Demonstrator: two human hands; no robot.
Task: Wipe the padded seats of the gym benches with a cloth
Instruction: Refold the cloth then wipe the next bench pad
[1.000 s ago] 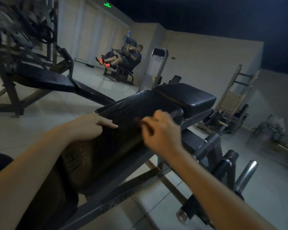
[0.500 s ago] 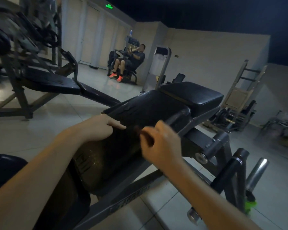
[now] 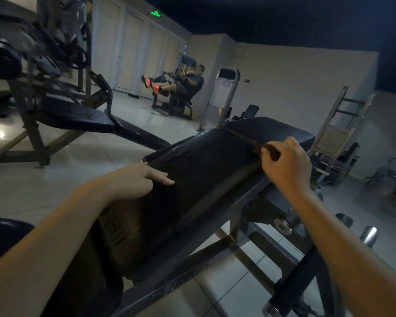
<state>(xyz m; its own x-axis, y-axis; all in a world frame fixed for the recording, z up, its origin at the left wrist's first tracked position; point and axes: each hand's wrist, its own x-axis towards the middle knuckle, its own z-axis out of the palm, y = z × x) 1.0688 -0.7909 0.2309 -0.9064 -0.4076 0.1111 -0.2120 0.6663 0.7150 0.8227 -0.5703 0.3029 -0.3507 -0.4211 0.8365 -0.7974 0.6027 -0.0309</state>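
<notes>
A long black padded bench back (image 3: 204, 170) slopes up through the middle of the head view, with a shorter black seat pad (image 3: 272, 131) at its far end. My left hand (image 3: 142, 177) rests on the long pad's left edge, fingers straight. My right hand (image 3: 286, 163) grips a slim tool with a dark reddish handle (image 3: 270, 150). Its thin dark shaft lies along the gap between the two pads. No cloth is visible in either hand.
A second dark bench (image 3: 78, 115) on a steel frame stands at the left. A person (image 3: 188, 81) sits on a machine at the back. Steel pegs (image 3: 370, 234) and the bench's frame stick out at lower right. A rack (image 3: 336, 131) stands at the right.
My right hand has moved with the tool from the middle of the long pad up to the gap at the seat pad. My left hand has stayed on the pad's edge.
</notes>
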